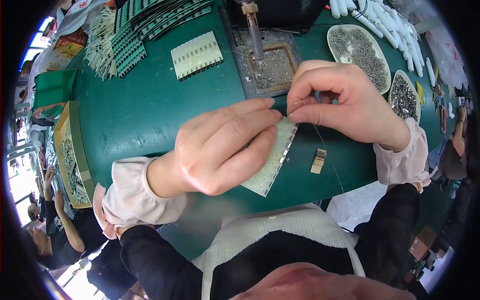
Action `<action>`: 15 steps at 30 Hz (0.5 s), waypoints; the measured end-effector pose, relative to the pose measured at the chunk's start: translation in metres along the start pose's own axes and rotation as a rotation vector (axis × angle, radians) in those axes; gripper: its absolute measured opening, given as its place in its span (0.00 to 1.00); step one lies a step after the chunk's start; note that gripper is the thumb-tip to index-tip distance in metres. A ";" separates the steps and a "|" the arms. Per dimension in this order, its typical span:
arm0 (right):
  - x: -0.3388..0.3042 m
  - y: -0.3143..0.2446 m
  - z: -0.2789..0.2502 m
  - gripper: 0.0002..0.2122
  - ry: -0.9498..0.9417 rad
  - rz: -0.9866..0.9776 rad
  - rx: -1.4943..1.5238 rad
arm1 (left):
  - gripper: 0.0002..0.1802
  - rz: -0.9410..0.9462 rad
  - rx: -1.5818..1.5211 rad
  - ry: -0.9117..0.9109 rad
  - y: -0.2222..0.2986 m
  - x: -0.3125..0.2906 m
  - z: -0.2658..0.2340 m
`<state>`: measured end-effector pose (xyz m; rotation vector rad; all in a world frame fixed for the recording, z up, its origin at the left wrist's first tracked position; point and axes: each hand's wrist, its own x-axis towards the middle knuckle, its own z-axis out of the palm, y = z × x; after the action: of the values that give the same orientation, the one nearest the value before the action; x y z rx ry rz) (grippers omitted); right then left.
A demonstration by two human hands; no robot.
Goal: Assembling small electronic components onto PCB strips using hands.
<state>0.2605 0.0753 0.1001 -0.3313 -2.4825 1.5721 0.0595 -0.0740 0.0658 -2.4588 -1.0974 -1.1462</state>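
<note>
Head view: left grip [227,145] holds the board [272,167], slanting out beneath its fingers; right grip [335,100], narrow, pinches a wire [299,102] beside its far corner.

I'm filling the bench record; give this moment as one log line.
left hand: holds pale board | right hand: pinches thin wire beside board | near: tan block | beyond: second pale board on green table

One pale board [270,170] — dotted, metal bits along its right edge, aslant, partly hidden; one thin wire [331,162] — slack, beside it.
</note>
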 end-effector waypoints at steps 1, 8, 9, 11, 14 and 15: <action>0.000 0.000 0.000 0.04 0.016 -0.022 -0.021 | 0.15 -0.006 -0.030 -0.053 0.001 0.000 -0.002; 0.001 0.005 0.002 0.05 0.041 -0.070 -0.097 | 0.15 -0.031 -0.074 -0.062 -0.001 0.000 -0.002; 0.002 0.006 0.002 0.05 0.045 -0.082 -0.101 | 0.15 -0.037 -0.082 -0.069 -0.001 0.000 -0.003; 0.002 0.006 0.003 0.05 0.048 -0.094 -0.103 | 0.15 -0.045 -0.088 -0.076 -0.001 0.000 -0.003; 0.004 0.006 0.004 0.06 0.050 -0.106 -0.109 | 0.15 -0.046 -0.102 -0.070 -0.002 -0.001 0.000; 0.004 0.005 0.004 0.06 0.028 -0.077 -0.066 | 0.14 -0.024 -0.080 -0.009 -0.004 -0.001 0.004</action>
<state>0.2563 0.0753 0.0939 -0.2620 -2.4988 1.4486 0.0589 -0.0697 0.0622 -2.5195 -1.1075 -1.2109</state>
